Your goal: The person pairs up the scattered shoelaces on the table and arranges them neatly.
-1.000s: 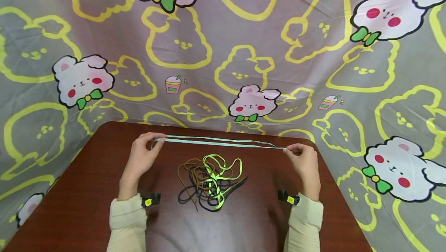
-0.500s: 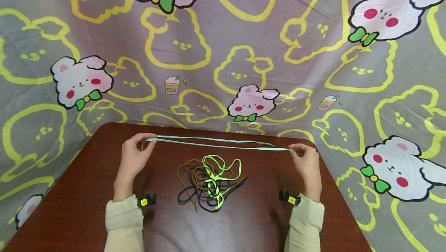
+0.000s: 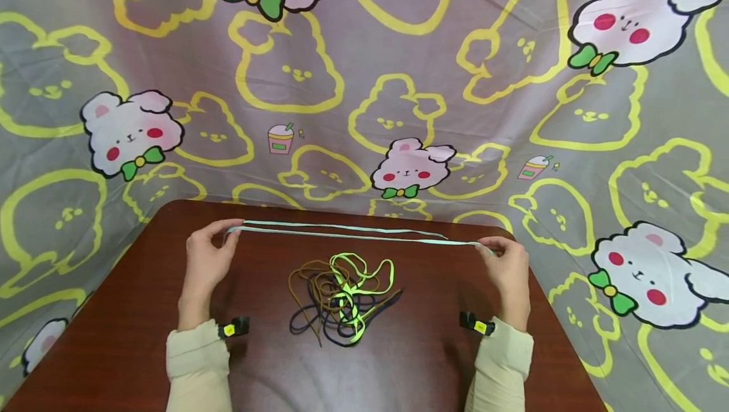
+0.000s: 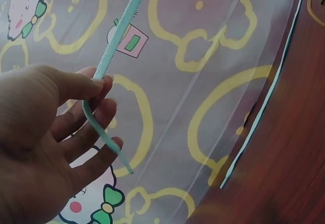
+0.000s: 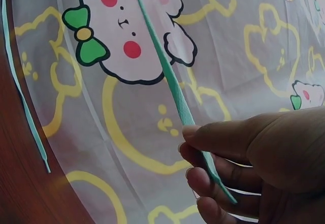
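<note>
A flat mint-green shoelace [image 3: 353,236] runs nearly straight between my two hands, above the far part of the table. My left hand [image 3: 207,260] pinches it near one end between thumb and index finger; the short tail [image 4: 109,141] crosses the other fingers. At the opposite end my right hand [image 3: 507,266] pinches it the same way, its tip [image 5: 226,192] lying along the curled fingers. Behind it, a second mint-green shoelace [image 3: 342,227] lies stretched along the table, one end [image 5: 38,142] showing in the right wrist view.
Mid-table sits a tangled heap of laces: a neon yellow-green lace [image 3: 393,273], a brown lace [image 3: 291,282] and a dark navy lace [image 3: 336,342]. A cloth curtain [image 3: 319,38] with cartoon print surrounds the back and sides of the brown table [image 3: 142,311].
My left hand has moved left and my right hand slightly right, sliding apart along the held shoelace toward its ends. The heap and the other mint-green shoelace stay put.
</note>
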`<state>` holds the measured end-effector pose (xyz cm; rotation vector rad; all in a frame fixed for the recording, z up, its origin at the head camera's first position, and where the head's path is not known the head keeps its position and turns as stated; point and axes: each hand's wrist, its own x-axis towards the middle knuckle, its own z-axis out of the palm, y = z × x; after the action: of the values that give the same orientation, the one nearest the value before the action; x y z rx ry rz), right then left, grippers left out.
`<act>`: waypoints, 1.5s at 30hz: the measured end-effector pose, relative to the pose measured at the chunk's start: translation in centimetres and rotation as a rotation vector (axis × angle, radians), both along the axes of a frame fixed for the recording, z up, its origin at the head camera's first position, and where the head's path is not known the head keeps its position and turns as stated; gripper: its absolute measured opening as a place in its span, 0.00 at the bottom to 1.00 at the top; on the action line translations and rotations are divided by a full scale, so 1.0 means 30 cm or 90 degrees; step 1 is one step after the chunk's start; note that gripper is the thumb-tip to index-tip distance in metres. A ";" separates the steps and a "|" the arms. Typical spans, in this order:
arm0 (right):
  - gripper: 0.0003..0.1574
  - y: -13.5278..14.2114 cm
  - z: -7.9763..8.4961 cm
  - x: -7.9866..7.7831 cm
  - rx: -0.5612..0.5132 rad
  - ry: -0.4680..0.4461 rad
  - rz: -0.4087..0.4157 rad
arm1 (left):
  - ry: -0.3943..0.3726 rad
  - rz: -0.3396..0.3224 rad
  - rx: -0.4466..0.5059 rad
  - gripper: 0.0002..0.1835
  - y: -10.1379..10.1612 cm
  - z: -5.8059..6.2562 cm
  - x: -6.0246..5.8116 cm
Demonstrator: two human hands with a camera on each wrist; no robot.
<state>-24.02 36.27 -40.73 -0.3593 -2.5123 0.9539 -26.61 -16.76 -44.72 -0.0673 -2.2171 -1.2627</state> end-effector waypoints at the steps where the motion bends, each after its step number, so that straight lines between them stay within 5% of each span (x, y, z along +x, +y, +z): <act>1: 0.10 0.001 -0.001 -0.002 0.000 -0.002 -0.003 | 0.005 0.009 0.005 0.09 -0.002 -0.001 -0.002; 15: 0.11 0.016 -0.001 -0.014 0.004 0.022 0.020 | 0.014 0.111 0.037 0.10 -0.018 -0.020 -0.022; 21: 0.09 0.021 -0.003 -0.022 -0.001 0.050 -0.017 | -0.005 0.158 0.072 0.08 -0.026 -0.042 -0.037; 27: 0.11 0.027 -0.006 -0.018 -0.006 0.052 -0.067 | 0.033 0.207 0.100 0.08 -0.049 -0.076 -0.049; 35: 0.19 0.053 -0.006 -0.010 -0.009 0.044 -0.099 | 0.092 0.188 0.087 0.08 -0.079 -0.056 -0.075; 45: 0.11 0.072 -0.019 -0.085 0.100 0.037 -0.001 | -0.001 0.153 -0.031 0.11 -0.167 -0.008 -0.117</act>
<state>-26.55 38.44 -41.28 -0.2815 -2.5135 0.7489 -30.11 -21.77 -44.96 0.1763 -2.1825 -1.0778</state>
